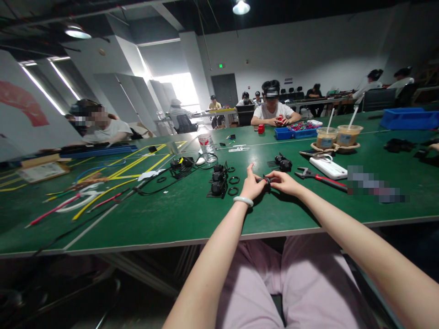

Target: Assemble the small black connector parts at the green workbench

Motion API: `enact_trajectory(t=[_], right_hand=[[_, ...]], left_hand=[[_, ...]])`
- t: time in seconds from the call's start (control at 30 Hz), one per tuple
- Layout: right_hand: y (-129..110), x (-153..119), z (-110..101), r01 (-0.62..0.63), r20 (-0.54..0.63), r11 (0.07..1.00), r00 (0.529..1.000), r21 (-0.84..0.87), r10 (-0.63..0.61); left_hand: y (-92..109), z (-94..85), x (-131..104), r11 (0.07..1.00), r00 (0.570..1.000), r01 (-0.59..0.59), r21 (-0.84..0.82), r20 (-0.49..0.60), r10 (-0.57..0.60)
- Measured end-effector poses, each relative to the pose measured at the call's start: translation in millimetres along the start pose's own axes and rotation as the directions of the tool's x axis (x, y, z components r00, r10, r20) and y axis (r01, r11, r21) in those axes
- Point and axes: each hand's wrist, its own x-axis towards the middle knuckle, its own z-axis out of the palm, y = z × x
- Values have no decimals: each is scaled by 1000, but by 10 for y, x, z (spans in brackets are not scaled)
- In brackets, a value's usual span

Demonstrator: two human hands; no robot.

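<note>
Left hand [254, 184] and right hand [281, 183] hold a black part [267, 181] at the green tabletop [192, 217]; rings [234, 183] lie to the left, a red-handled tool [324, 179] right.

1. I can't make out any word, brand or number from here.
2. Above the grey door [224, 90] I see a lit green sign [221, 66], its symbol too small for me to read.
3. The back wall [318, 55] carries purple lettering [288, 79], blurred past reading.
4. Two drink cups [347, 135] bear pale labels [327, 141] I can't decipher.
5. Red print [206, 142] on a clear plastic cup [208, 154] is likewise illegible to me.
</note>
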Motion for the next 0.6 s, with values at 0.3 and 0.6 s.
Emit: enact_trajectory(t=[0.3, 0.6], right_hand=[[-4, 7, -12, -21, 11, 999, 1000, -26, 21], [11, 13, -16, -22, 19, 999, 1000, -26, 23]], left_hand=[[-37, 50, 55, 992, 997, 78, -100, -10, -80], [-7, 60, 82, 972, 984, 175, -155, 0, -177]])
